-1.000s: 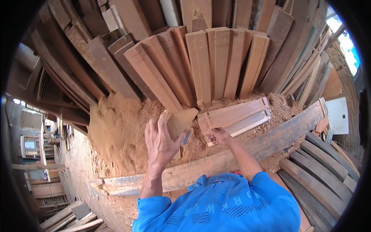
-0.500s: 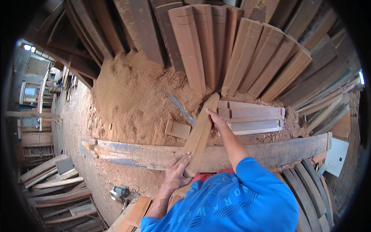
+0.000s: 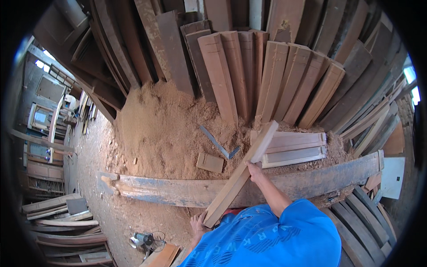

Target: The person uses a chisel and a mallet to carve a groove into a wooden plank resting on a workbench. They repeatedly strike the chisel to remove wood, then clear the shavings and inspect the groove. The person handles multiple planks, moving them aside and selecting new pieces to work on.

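Observation:
A long squared wooden board (image 3: 239, 180) slants across a low bench plank (image 3: 169, 190), its far end raised toward the stacked pieces. My right hand (image 3: 255, 171) is closed around the board near its middle, on the right edge. At the near end, my left hand (image 3: 199, 224) grips the board's left side; its fingers are partly hidden. Beyond the bench, a metal try square (image 3: 216, 143) lies on the sawdust. Beside it rests a short wood block (image 3: 210, 163). Pale planed boards (image 3: 296, 148) lie to the right of the held board.
Reddish wooden pieces (image 3: 220, 75) lean in a row at the back. Sawdust (image 3: 153, 129) is heaped at left. A green power tool (image 3: 143, 239) with a cord sits on the floor at lower left. Curved timbers (image 3: 66, 222) and grey planks (image 3: 356, 227) are stacked on either side.
The board has rolled in my hands, and its far end has swung right. My left hand has moved lower, my right hand farther down the board. The square's whole angle now shows.

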`<state>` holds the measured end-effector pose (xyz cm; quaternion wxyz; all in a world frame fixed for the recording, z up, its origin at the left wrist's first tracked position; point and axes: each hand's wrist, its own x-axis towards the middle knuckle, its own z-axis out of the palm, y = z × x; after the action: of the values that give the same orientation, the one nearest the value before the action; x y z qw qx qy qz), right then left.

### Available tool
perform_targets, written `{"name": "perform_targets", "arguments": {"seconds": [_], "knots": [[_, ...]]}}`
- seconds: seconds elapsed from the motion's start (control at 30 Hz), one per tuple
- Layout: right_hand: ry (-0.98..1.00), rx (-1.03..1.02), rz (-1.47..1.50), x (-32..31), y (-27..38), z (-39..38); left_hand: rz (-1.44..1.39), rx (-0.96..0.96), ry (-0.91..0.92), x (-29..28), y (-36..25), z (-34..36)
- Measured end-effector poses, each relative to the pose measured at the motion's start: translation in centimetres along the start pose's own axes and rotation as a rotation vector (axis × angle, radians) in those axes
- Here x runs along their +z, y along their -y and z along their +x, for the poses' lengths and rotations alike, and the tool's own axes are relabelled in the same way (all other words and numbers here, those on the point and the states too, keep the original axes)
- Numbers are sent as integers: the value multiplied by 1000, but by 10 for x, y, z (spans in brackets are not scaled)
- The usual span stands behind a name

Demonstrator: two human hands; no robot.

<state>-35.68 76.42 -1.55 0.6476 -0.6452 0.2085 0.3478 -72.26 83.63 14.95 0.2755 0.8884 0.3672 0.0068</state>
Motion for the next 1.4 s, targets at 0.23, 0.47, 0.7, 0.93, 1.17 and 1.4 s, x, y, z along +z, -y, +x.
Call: {"name": "perform_targets", "arguments": {"seconds": [0.23, 0.47, 0.7, 0.93, 1.17, 1.4], "knots": [[-336, -111, 145, -109, 15, -36, -13, 304, 217, 50, 35, 79], [-886, 28, 52, -211, 34, -75, 106, 295, 596, 88, -44, 161], [-1002, 160, 68, -251, -2, -72, 374, 673, 752, 116, -86, 199], [-961, 156, 1, -253, -1, -79, 622, 834, 767, 111, -157, 191], [-880, 145, -79, -259, 5, -93, 625, 622, 846, 143, -153, 184], [-828, 79, -146, -288, 10, -85, 545, 766, 817, 167, -155, 184]]}}
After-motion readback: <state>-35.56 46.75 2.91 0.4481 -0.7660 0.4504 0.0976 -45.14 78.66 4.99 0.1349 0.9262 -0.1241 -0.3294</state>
